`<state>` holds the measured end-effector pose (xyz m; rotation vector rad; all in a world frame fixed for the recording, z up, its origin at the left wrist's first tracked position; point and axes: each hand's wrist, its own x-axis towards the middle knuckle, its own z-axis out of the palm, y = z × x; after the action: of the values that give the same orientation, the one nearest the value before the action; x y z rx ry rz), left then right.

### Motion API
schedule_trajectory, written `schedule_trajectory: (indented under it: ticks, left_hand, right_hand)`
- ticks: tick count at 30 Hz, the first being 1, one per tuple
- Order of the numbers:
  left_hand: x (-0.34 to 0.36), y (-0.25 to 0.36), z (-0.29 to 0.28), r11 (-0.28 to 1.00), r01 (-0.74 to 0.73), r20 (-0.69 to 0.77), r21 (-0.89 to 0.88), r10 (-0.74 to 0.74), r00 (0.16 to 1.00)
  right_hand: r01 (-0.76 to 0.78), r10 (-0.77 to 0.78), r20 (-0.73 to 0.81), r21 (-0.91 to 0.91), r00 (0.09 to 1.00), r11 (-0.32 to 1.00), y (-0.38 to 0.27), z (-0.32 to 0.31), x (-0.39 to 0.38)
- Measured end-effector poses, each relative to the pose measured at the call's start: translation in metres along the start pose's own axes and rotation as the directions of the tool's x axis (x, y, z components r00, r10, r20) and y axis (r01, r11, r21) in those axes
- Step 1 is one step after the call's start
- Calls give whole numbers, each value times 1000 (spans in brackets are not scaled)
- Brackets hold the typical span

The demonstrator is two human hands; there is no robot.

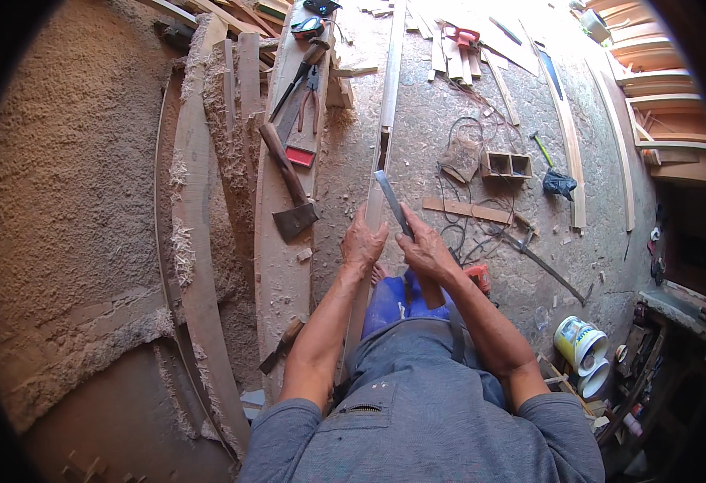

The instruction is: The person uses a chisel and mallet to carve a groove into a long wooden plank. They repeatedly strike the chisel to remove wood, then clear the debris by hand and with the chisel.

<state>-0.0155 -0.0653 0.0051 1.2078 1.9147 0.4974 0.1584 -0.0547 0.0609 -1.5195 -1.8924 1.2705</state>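
Note:
A long narrow wooden bar [393, 80] runs away from my lap, with a dark slot cut in its upper face ahead of my hands. My left hand [363, 244] is closed around the bar, nearer to me than the slot. In my right hand [428, 248] is a chisel [388, 193], its flat metal blade pointing forward and left. The blade's tip is over or beside the bar near the slot; whether it touches I cannot tell. The chisel's wooden handle comes out below my right hand, above my lap.
At left, a thick plank [276, 266] carries an axe [293, 189], pliers [311, 101] and a hammer [309, 60]. On the floor to the right lie a wooden box [506, 165], cables, a long metal clamp [550, 270] and wood strips. White buckets [581, 346] stand at lower right.

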Motion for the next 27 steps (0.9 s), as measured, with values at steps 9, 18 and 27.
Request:
schedule_trajectory:
  ticks: [9,18,27]
  left_hand:
    - [7,-10,16,949,-201,-64,-243,191,980]
    - [51,-8,16,959,-6,197,-283,64,978]
    - [49,2,18,957,-41,132,-289,82,988]
  right_hand:
    - [65,29,364,-245,931,967,15,-44,20]
    - [157,89,475,-453,875,877,10,-83,62]
    - [240,-32,327,-617,944,749,32,-74,51]
